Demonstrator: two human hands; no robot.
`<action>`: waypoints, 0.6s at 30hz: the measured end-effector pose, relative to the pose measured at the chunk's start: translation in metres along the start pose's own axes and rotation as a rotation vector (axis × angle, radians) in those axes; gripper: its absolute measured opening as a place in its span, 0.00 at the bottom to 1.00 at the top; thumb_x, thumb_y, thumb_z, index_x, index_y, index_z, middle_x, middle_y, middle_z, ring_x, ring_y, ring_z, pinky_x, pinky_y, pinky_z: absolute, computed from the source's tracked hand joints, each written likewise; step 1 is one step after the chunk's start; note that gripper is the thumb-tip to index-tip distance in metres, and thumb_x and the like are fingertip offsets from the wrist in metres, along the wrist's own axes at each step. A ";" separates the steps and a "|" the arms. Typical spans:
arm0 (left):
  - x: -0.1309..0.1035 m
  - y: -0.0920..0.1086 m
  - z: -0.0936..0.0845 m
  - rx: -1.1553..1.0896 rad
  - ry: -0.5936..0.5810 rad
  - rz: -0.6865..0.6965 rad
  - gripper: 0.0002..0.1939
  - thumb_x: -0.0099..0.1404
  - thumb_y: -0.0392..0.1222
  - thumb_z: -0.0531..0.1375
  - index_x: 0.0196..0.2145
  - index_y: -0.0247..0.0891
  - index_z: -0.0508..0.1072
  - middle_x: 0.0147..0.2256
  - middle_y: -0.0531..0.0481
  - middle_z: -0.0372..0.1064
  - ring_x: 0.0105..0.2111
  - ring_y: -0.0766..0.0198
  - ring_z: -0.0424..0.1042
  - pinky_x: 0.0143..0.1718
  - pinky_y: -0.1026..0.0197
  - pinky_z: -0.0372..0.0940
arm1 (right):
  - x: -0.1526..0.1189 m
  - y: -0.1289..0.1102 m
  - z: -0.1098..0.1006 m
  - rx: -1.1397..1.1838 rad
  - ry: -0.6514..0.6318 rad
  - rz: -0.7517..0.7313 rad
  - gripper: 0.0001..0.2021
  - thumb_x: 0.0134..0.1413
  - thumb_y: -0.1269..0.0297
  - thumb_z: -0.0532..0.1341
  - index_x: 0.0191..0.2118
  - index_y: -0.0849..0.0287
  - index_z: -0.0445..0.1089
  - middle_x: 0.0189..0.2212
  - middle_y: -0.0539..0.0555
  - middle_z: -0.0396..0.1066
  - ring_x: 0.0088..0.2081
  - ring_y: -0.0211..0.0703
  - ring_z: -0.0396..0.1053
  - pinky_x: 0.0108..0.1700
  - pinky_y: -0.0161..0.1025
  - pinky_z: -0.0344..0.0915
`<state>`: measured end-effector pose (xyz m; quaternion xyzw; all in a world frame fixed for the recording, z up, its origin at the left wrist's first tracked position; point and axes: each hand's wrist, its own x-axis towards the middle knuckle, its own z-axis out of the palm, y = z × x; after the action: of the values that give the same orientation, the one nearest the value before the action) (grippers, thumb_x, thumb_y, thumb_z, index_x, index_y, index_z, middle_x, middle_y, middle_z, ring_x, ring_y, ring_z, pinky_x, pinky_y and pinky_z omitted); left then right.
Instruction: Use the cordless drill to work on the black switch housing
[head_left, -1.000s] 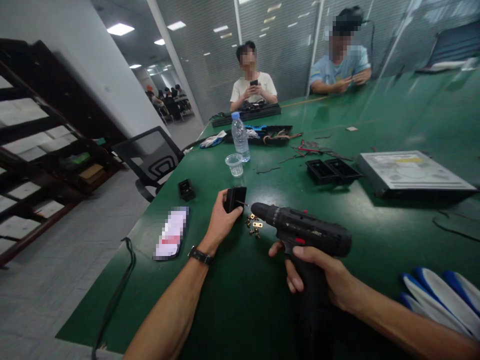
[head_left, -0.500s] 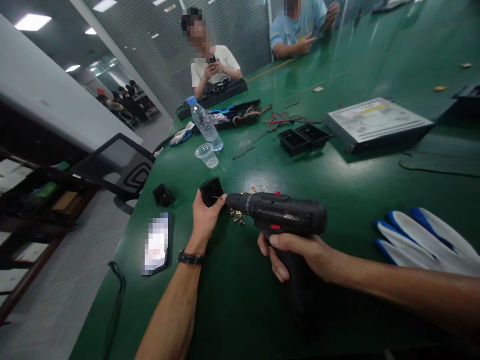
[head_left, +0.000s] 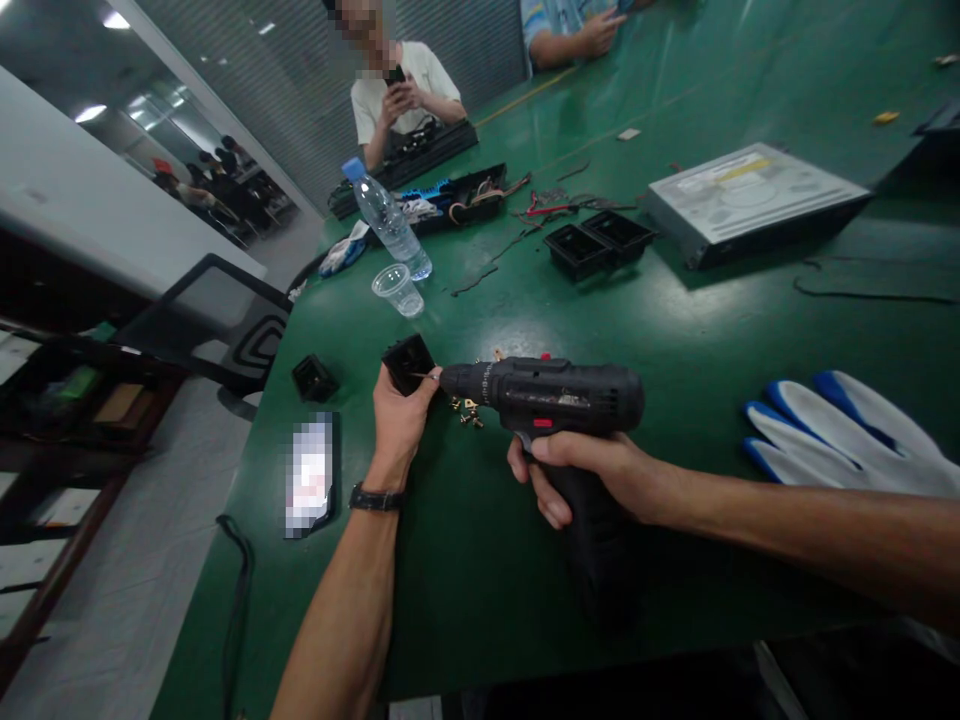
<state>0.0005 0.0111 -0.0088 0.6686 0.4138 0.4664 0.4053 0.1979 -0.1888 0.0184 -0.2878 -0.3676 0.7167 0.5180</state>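
Note:
My left hand (head_left: 399, 418) is closed around a small black plastic box (head_left: 407, 362), its open side turned toward the drill. My right hand (head_left: 581, 470) grips the handle of a black cordless drill (head_left: 562, 392), index finger by the trigger. The thin bit points left into the box; where its tip meets the box is too small to make out. Several small brass-coloured screws and metal pieces (head_left: 471, 412) lie on the green table under the drill's chuck. Another black box (head_left: 313, 378) stands to the left of my left hand.
A phone (head_left: 311, 475) lies left of my wrist. Beyond stand a clear cup (head_left: 400, 291), a water bottle (head_left: 388, 225), joined black boxes (head_left: 598, 243) and a flat metal unit (head_left: 757, 200). White-blue gloves (head_left: 847, 430) lie at right. Two people sit across the table.
The whole view has shifted, so the table and items appear higher and slightly left. Both hands keep their holds, with the bit still directed into the black box.

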 end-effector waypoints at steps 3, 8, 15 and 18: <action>0.000 0.000 0.000 0.000 -0.009 -0.007 0.24 0.53 0.49 0.72 0.43 0.34 0.73 0.41 0.45 0.75 0.40 0.62 0.74 0.45 0.59 0.70 | 0.000 -0.001 0.001 0.002 -0.006 -0.007 0.13 0.64 0.60 0.55 0.39 0.64 0.73 0.20 0.53 0.70 0.24 0.42 0.67 0.31 0.39 0.65; -0.001 0.002 0.002 0.003 -0.002 -0.013 0.24 0.52 0.49 0.72 0.42 0.34 0.74 0.41 0.45 0.76 0.39 0.62 0.75 0.45 0.59 0.70 | -0.001 -0.001 0.001 0.001 0.002 -0.001 0.13 0.64 0.60 0.55 0.40 0.64 0.73 0.20 0.53 0.71 0.23 0.42 0.67 0.29 0.39 0.65; 0.000 0.003 0.003 0.017 0.011 -0.020 0.24 0.53 0.50 0.72 0.42 0.34 0.75 0.41 0.44 0.77 0.41 0.59 0.76 0.48 0.56 0.70 | -0.001 -0.002 0.002 0.005 -0.002 0.017 0.12 0.64 0.61 0.55 0.39 0.63 0.73 0.20 0.53 0.71 0.24 0.42 0.68 0.31 0.39 0.65; -0.001 0.003 0.002 0.025 0.002 -0.019 0.23 0.54 0.50 0.71 0.43 0.34 0.74 0.41 0.44 0.76 0.42 0.59 0.75 0.48 0.56 0.70 | -0.001 -0.002 0.002 0.002 0.005 0.019 0.14 0.64 0.60 0.55 0.41 0.64 0.73 0.20 0.53 0.71 0.23 0.42 0.67 0.29 0.38 0.63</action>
<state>0.0031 0.0089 -0.0068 0.6692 0.4263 0.4581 0.4008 0.1973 -0.1904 0.0214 -0.2926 -0.3629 0.7212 0.5123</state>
